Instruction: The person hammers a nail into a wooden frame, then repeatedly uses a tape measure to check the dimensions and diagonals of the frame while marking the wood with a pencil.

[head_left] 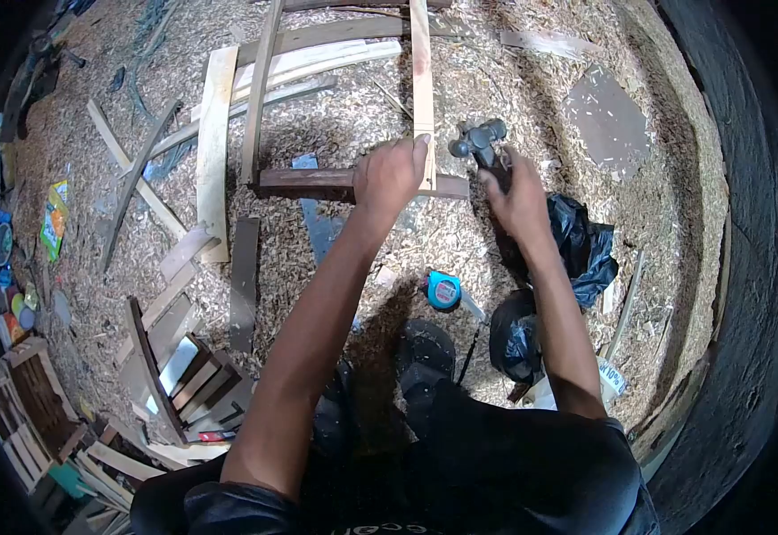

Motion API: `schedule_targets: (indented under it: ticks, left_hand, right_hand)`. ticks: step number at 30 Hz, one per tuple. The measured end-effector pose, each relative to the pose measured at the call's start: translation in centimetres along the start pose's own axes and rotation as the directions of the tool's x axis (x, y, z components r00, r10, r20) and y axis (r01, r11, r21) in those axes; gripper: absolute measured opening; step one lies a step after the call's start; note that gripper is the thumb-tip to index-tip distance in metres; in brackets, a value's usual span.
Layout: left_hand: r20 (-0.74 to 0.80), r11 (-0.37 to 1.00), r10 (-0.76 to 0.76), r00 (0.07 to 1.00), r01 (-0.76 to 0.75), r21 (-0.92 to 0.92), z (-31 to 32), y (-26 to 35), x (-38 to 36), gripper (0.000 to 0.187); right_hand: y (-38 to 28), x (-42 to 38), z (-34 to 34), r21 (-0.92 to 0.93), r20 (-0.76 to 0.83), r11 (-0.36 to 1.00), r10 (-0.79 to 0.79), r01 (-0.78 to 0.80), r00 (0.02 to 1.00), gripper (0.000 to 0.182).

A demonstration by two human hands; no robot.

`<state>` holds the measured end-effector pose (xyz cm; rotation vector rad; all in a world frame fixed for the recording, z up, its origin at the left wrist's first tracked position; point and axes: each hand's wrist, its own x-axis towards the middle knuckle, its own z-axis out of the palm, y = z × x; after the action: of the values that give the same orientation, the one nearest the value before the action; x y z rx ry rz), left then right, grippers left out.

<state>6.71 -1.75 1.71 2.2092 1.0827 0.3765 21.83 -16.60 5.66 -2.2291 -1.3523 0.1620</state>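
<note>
My left hand (387,178) is closed on a dark wooden crosspiece (309,179), with its thumb against a pale upright strip (421,76). These belong to a wooden frame that has another upright (262,94) on its left side. My right hand (517,192) grips a ball-peen hammer (478,141) close below its metal head, just right of the pale strip. Most of the hammer's handle is hidden by the hand. Below the frame, on the shavings, lies a blue tape measure (443,291).
Wood shavings cover the floor. Loose planks (217,143) and crossed sticks (135,174) lie to the left. A black plastic bag (581,250) sits beside my right forearm. Wooden crates (28,410) stand at lower left, and a dark wall (754,267) runs along the right.
</note>
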Motion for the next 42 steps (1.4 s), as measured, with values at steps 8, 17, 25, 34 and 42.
schedule_targets:
  ticks: [8, 17, 25, 34, 42]
  left_hand:
    - [-0.014, 1.0, 0.016, 1.0, -0.016, 0.004, 0.3, -0.2, 0.0, 0.051]
    - [0.077, 0.999, -0.049, 0.996, 0.05, -0.011, -0.5, 0.3, 0.1, 0.051]
    - [0.053, 0.997, -0.077, 0.996, 0.078, -0.025, -0.1, 0.0, 0.0, 0.042]
    - [0.29, 0.967, -0.129, 0.948, 0.185, -0.173, -1.0, -0.8, 2.3, 0.058]
    - [0.287, 0.986, -0.064, 0.956, 0.106, -0.132, -1.0, -0.5, 2.7, 0.07]
  right_hand:
    - [0.9, -0.7, 0.8, 0.051, 0.036, 0.991, 0.125, -0.127, 0.992, 0.028]
    - [-9.1, -3.6, -6.3, 0.229, 0.323, 0.952, 0.122, -0.203, 0.938, 0.028]
    - [-10.0, -4.2, -6.2, 0.16, 0.392, 0.968, 0.117, -0.193, 0.913, 0.027]
    - [-10.1, -3.8, -6.3, 0.125, 0.388, 0.988, 0.038, -0.093, 0.921, 0.026]
    - [-9.9, -3.4, -6.6, 0.137, 0.418, 0.983, 0.052, -0.119, 0.907, 0.026]
